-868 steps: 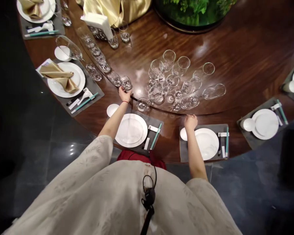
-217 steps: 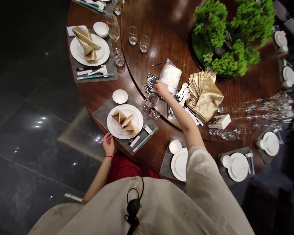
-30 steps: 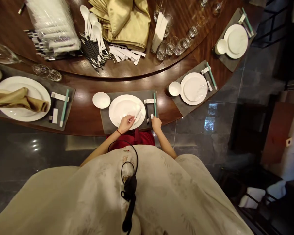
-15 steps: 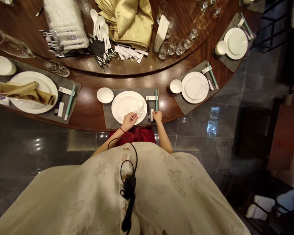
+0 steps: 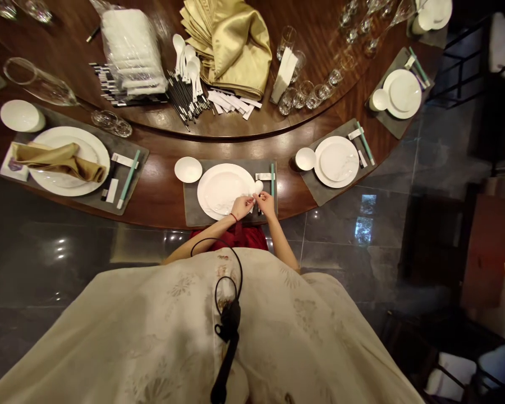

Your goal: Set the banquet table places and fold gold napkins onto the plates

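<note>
Porcelain spoon (image 5: 258, 187) has just come up off the dinner plate (image 5: 204, 193) and is now pinched by its handle in a narrow grip between the left hand (image 5: 242, 206) and right hand (image 5: 266, 205), above the plate's right rim, near the teal chopsticks (image 5: 272, 182) on the grey placemat (image 5: 191, 202).

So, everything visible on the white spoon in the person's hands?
A white glazed ceramic soup spoon, smooth and glossy-looking, with its rounded bowl uppermost. It is held up just off the right rim of a wide white plate, though contact with the rim cannot be ruled out. Its handle runs down among the fingers of the left hand and right hand, which hide the handle's end.
</note>
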Action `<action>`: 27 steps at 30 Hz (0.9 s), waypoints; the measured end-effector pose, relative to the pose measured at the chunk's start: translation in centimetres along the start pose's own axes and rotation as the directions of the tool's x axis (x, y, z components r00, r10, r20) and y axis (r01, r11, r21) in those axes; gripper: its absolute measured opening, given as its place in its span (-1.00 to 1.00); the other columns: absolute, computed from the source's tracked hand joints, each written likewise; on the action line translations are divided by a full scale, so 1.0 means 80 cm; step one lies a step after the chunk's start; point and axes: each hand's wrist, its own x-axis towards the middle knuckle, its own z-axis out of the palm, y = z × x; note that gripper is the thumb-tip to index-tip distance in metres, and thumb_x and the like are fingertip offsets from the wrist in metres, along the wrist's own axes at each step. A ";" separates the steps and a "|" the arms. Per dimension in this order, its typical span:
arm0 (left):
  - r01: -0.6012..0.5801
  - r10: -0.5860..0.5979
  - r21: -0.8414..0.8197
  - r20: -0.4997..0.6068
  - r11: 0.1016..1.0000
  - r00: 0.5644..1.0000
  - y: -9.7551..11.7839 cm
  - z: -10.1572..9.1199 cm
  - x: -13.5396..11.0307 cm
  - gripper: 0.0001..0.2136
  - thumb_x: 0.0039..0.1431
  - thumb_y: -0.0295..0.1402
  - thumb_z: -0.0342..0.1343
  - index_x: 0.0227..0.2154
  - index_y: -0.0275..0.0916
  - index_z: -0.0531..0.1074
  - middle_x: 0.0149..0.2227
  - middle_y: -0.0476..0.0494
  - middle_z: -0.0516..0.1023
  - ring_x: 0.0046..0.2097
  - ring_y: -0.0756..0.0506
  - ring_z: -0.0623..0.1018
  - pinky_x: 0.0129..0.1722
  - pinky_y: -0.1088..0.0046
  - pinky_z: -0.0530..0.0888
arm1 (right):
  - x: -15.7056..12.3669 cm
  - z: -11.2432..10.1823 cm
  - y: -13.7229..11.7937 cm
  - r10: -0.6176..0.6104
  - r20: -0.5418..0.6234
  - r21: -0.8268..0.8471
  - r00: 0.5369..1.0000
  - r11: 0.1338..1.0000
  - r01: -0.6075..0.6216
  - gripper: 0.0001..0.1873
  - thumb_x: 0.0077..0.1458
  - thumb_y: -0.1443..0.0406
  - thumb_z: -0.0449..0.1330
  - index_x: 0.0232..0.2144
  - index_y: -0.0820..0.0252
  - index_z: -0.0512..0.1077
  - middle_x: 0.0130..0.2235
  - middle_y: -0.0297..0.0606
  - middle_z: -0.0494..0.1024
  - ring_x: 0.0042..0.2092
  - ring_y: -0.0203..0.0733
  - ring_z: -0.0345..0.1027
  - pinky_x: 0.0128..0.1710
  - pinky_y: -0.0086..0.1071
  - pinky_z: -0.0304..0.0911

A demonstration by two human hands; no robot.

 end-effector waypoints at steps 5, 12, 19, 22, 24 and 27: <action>-0.058 0.058 0.015 0.006 0.998 0.998 0.003 0.000 0.016 -0.71 0.15 -0.35 0.17 -0.07 -0.29 0.53 -0.22 -0.20 0.63 -0.29 -0.08 0.59 -0.25 0.43 0.51 | 0.027 -0.018 -0.009 0.080 -0.097 -0.302 0.992 0.947 -0.106 -0.73 0.21 0.22 0.09 -0.25 0.32 0.48 -0.31 -0.12 0.61 -0.28 -0.19 0.49 -0.29 -0.48 0.30; -0.076 0.075 -0.022 -0.047 0.997 0.996 -0.024 -0.056 -0.010 -0.80 0.20 -0.36 0.07 -0.22 -0.27 0.56 -0.22 -0.20 0.63 -0.31 -0.06 0.58 -0.27 0.43 0.52 | 0.083 -0.038 -0.025 0.188 -0.028 -0.594 0.982 0.787 -0.167 -0.64 0.19 0.29 0.10 -0.07 0.42 0.52 -0.06 0.17 0.59 -0.01 0.00 0.51 -0.08 -0.38 0.35; -0.035 0.018 -0.093 -0.177 0.995 0.984 -0.037 -0.107 -0.025 -0.78 0.24 -0.32 0.02 -0.23 -0.27 0.54 -0.26 -0.21 0.64 -0.26 -0.09 0.63 -0.22 0.40 0.55 | 0.076 -0.045 -0.041 0.245 -0.030 -0.633 0.969 0.746 -0.209 -0.56 0.23 0.13 0.13 -0.07 0.38 0.54 -0.09 0.18 0.58 -0.01 0.08 0.50 -0.03 -0.24 0.38; -0.050 0.023 -0.117 -0.223 0.992 0.975 -0.035 -0.116 -0.025 -0.77 0.24 -0.30 0.02 -0.22 -0.27 0.54 -0.26 -0.21 0.64 -0.25 -0.09 0.64 -0.22 0.41 0.55 | 0.070 -0.057 -0.055 0.243 -0.042 -0.649 0.969 0.731 -0.211 -0.56 0.23 0.09 0.14 -0.04 0.30 0.53 -0.05 0.16 0.57 -0.03 0.08 0.49 -0.03 -0.14 0.38; -0.058 0.021 -0.149 -0.239 0.987 0.971 -0.031 -0.117 -0.022 -0.76 0.24 -0.28 0.03 -0.22 -0.28 0.54 -0.25 -0.22 0.64 -0.24 -0.09 0.64 -0.22 0.41 0.56 | 0.077 -0.066 -0.071 0.219 -0.013 -0.646 0.976 0.743 -0.175 -0.55 0.23 0.07 0.14 -0.01 0.27 0.52 -0.06 0.12 0.58 -0.04 0.07 0.49 -0.02 -0.13 0.37; -0.044 -0.005 -0.192 -0.249 0.980 0.968 -0.023 -0.115 -0.019 -0.76 0.24 -0.26 0.04 -0.23 -0.28 0.54 -0.26 -0.22 0.64 -0.26 -0.09 0.64 -0.23 0.40 0.57 | 0.116 -0.078 -0.108 0.117 0.028 -0.630 0.993 0.773 -0.073 -0.57 0.24 0.10 0.15 0.01 0.26 0.51 -0.11 0.05 0.60 -0.05 0.03 0.50 -0.02 -0.18 0.35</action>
